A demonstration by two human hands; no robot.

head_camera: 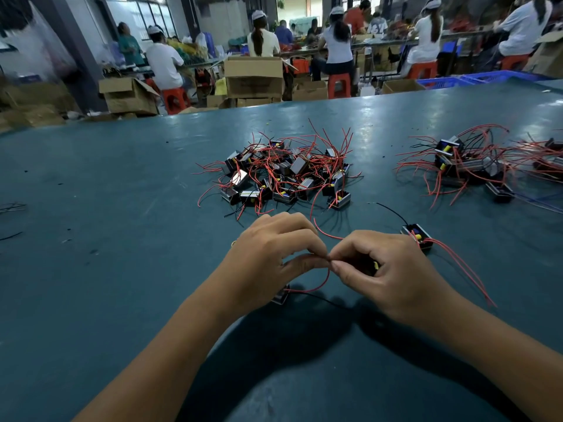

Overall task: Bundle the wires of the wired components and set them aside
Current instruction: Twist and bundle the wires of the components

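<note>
far left edge of the frame: a few loose black wire scraps (12, 207) lie on the teal table (122, 184), well apart from everything else.

lower left to centre: my left hand (268, 254) comes up from the bottom of the frame, fingers curled, thumb and forefinger pressed together on a red wire (323, 281). the wire loops down from the pinch and runs left to a small black component (281, 295) lying on the table just under the left hand, partly hidden by it. a thin black wire (320, 300) trails right from the same component.

centre, upper middle of the frame: a pile of wired components (283, 175), black and metal bodies with red and black leads tangled and sticking out all round. unbundled as far as i can see.

centre right: my right hand (387, 269) meets the left fingertip to fingertip, pinching the same red wire. its other fingers curl over something dark with a yellow spot in the palm; cannot tell what it is.

just beyond the right hand: a single component (417, 237) on the table, yellow part showing, red leads running toward the lower right, a black lead going up left.

upper right: a second heap of components (466, 166) with long red leads, reaching the frame edge.
</note>
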